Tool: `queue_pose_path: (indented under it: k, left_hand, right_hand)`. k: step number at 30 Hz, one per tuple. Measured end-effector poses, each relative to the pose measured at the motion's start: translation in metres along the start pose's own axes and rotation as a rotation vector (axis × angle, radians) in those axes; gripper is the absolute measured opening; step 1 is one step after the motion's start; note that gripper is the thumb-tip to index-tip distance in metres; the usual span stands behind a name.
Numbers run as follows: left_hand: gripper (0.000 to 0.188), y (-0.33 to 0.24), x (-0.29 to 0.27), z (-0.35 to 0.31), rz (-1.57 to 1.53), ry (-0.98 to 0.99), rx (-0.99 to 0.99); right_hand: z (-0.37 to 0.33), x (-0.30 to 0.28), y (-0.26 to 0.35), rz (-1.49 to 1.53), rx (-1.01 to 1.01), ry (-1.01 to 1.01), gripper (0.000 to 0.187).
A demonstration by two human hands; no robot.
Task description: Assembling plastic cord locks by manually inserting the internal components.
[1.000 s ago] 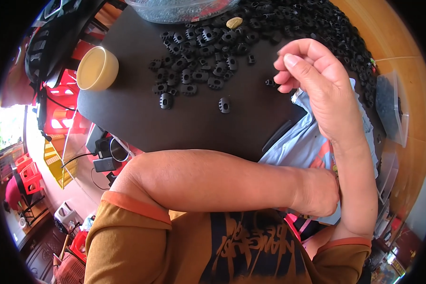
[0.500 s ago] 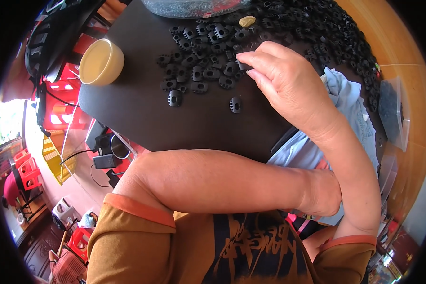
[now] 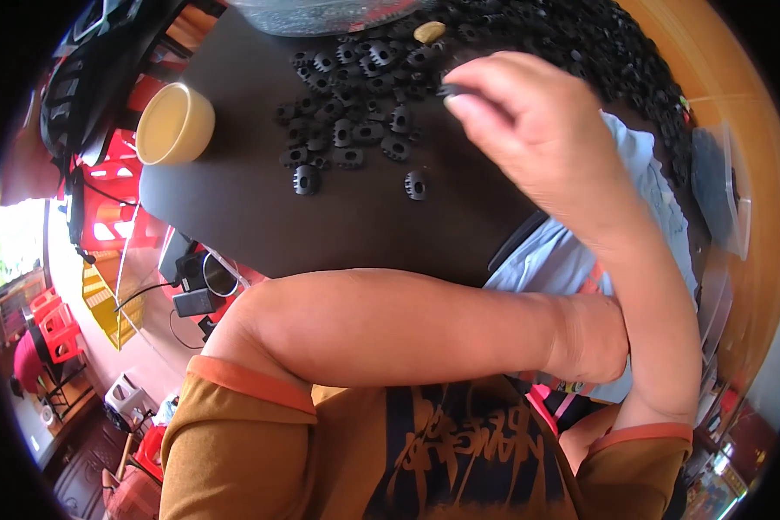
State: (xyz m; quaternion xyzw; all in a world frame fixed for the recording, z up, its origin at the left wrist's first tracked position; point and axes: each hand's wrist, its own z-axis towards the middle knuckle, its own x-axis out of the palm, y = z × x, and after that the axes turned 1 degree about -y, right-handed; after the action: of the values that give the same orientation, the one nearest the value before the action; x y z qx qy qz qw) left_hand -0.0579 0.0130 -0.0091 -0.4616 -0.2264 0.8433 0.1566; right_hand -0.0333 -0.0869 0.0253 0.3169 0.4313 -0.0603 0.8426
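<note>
Small black toothed plastic pieces [image 3: 368, 132], which look like hair claw clip parts, lie scattered over the dark table. My right hand [image 3: 529, 113] is above the table beside them, thumb and forefinger pinched on a black toothed plastic piece [image 3: 451, 88], of which only an edge shows. Two pieces lie apart at the near side, one a loose black piece [image 3: 305, 180] and the other a second piece [image 3: 416, 185]. My left hand [image 3: 591, 342] reaches across my body and rests under my right forearm, near a light blue cloth [image 3: 546, 260]; its fingers are hidden.
A cream bowl [image 3: 175, 124] stands at the table's left edge. A clear plastic bag [image 3: 329, 13] lies at the far side, near a tan nut-like object [image 3: 429, 32]. A dense heap of black pieces [image 3: 598, 52] covers the far right. A clear plastic box [image 3: 724, 191] stands beyond it.
My right hand has drawn slightly up and now shows a black piece's edge between thumb and forefinger. The whole view has shifted a little; the left arm stays across my body.
</note>
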Motion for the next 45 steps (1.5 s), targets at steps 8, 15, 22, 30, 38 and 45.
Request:
queue_pose_path:
  k: [8,15,22,30,38,45]
  left_hand:
    - [0.013,0.009,-0.01,-0.007,0.042,0.038,-0.056]
    - [0.018,-0.003,0.001,0.0,0.049,-0.193,0.048]
    - [0.034,0.019,-0.048,0.002,0.24,-0.251,-0.213]
    - [0.047,0.021,-0.058,0.0,-0.113,-0.369,-0.392]
    - [0.032,0.018,-0.065,0.004,0.037,-0.354,-0.427]
    - [0.038,0.029,-0.057,0.002,0.114,-0.395,-0.262]
  right_hand:
    - [-0.103,-0.091,0.0,0.886,0.774,-0.431,0.026]
    - [-0.185,-0.116,-0.027,1.423,0.888,-0.626,0.027]
    - [-0.175,-0.119,-0.012,1.267,1.116,-0.459,0.031]
    - [-0.176,-0.113,0.003,1.449,1.076,-0.365,0.031]
    - [-0.178,-0.105,0.001,1.464,0.992,-0.355,0.034]
    - [-0.179,-0.099,-0.003,1.444,0.926,-0.326,0.033]
